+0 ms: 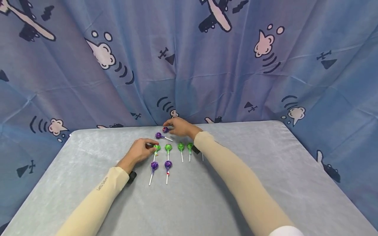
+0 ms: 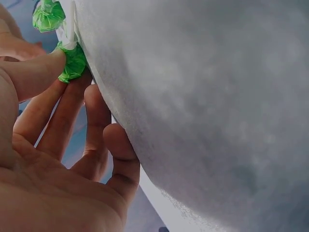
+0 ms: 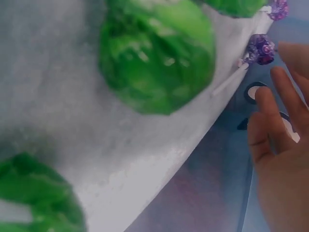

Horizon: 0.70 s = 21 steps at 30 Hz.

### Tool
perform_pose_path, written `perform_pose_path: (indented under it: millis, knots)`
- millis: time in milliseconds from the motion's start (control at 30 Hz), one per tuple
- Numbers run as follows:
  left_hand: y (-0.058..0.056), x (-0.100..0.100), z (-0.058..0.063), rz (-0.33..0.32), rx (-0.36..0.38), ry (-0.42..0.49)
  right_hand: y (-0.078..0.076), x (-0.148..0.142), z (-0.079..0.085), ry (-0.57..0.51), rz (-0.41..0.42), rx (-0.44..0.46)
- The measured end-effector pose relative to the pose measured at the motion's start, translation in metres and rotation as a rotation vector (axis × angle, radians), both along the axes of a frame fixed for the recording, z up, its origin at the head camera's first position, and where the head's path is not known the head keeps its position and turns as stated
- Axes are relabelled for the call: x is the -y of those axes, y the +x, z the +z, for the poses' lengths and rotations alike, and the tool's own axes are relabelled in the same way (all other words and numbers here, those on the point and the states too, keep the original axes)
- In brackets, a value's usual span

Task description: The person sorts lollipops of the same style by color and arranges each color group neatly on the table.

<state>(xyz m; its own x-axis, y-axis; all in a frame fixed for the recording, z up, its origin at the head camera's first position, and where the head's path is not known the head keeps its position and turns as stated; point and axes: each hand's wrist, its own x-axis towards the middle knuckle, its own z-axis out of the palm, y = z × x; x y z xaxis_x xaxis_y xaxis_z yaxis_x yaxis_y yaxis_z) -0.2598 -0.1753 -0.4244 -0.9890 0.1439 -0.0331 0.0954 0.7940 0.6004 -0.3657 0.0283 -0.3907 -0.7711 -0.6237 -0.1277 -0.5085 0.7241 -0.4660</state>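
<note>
My left hand [image 1: 138, 151] pinches the wrapped head of a green lollipop [image 1: 157, 147] at the left end of the green row; in the left wrist view the thumb lies on its green wrapper [image 2: 75, 63]. At the back of the table my right hand [image 1: 181, 127] reaches over a purple lollipop [image 1: 166, 129]. Its fingertips are right at that candy, fingers loosely extended, and in the right wrist view the purple head [image 3: 261, 49] shows beside them. Just left and nearer lies another purple lollipop [image 1: 158, 135], its stick pointing right.
More green lollipops [image 1: 168, 147] [image 1: 181, 147] continue the row rightward; a stick [image 1: 202, 157] shows beside the right forearm. Two purple lollipops [image 1: 154, 165] [image 1: 168, 164] lie nearer, below the left green ones. A patterned blue curtain [image 1: 189, 65] hangs behind the grey-covered table [image 1: 189, 206].
</note>
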Motion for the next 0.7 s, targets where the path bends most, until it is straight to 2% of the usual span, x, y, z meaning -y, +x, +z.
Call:
perform_pose_path:
  millis: [167,300,700]
  knots:
    - [-0.0006,0.0002,0.0001,0.007,0.008,-0.002,-0.0018,0.0031,-0.0024,0.088,0.024,-0.016]
    - [-0.0011,0.0001,-0.0001,0.015,0.019,-0.008,-0.0028,0.0043,-0.0054,0.113,0.023,-0.011]
    - [-0.0017,0.0000,-0.0007,0.013,0.017,-0.006,-0.0038,0.0004,-0.0094,0.049,-0.020,-0.034]
